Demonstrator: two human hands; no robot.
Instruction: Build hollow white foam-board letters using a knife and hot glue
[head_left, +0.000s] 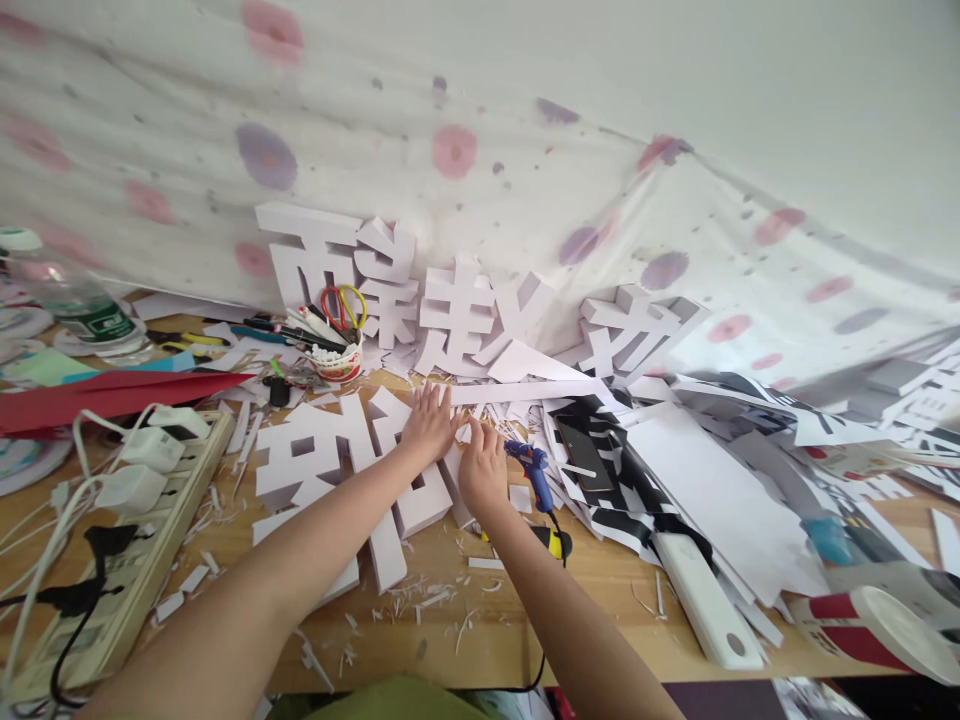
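A white three-dimensional paper character (322, 450) lies on the wooden table in front of me. My left hand (430, 425) rests on its upper right part, palm down with fingers spread. Just to the right, my right hand (482, 463) has its fingers curled together near the character's right edge; what they hold, if anything, is too small to tell. A long white paper strip (536, 391) extends rightward from behind my hands. The blue glue gun (534, 470) lies right beside my right hand.
More white characters (457, 310) stand against the patterned curtain. A power strip (142, 560) with cables and a bottle (94, 315) are left; a tool cup (337, 358) is behind. Paper sheets (720, 500), a white-handled object (705, 600) and a paper cup (877, 630) lie right.
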